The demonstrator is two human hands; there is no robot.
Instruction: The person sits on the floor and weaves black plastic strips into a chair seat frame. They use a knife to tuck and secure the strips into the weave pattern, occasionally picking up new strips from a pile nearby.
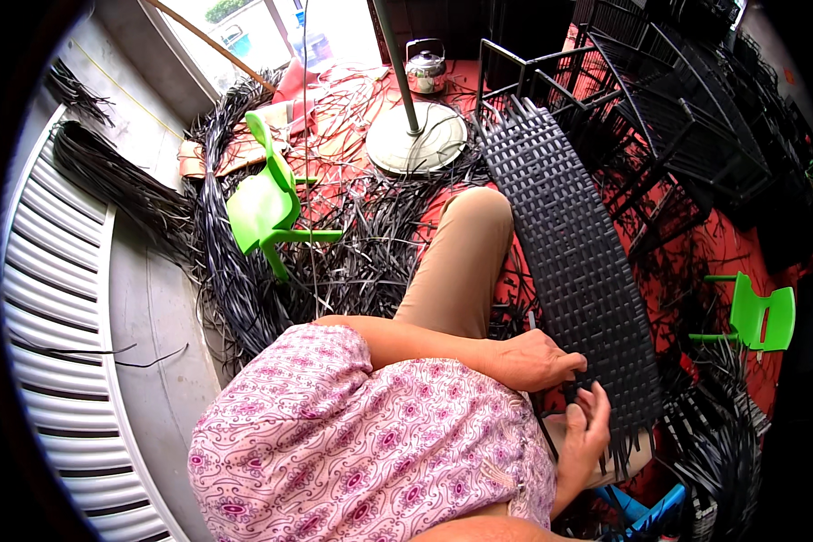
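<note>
A long black panel (574,235), woven from flat plastic-looking strips, slants from upper middle to lower right beside my bent knee. Loose strip ends fringe its top and bottom. At its near left edge, my left hand (535,359) is closed in a pinch, fingertips against the weave; what lies between them is hidden. Just below, my right hand (585,435) has its fingers bent and apart, fingertips by the same edge. No held thing shows in the right hand.
Black strips (361,262) lie heaped over the red floor, with a thick bundle (217,235) at left. Green chairs (266,203) stand left and right (761,312). Beyond are a pole's round base (415,140), a kettle (425,70) and black metal frames (659,99). Something blue (641,508) shows below.
</note>
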